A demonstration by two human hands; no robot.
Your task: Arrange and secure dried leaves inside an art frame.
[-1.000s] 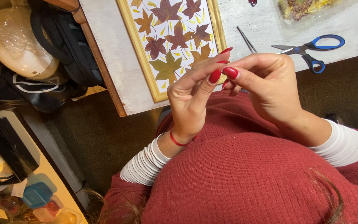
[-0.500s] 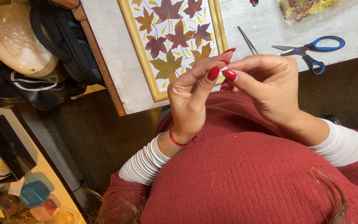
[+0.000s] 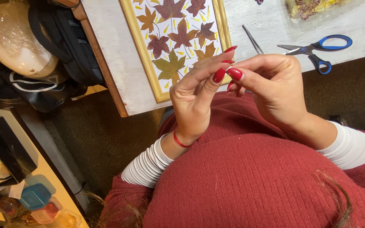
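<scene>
1. Two hands up front: left hand [image 3: 197, 99] and right hand [image 3: 275, 90] pinch fingertips together; what they grip is too small to tell.
2. One frame [image 3: 148, 63] of pressed leaves just beyond.
3. One scissors [image 3: 317, 48] and one tweezers [image 3: 253, 40], far right.

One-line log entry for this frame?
left hand: fingertips meeting right hand | held item: cannot tell | leaf frame, scissors on table, untouched
</scene>
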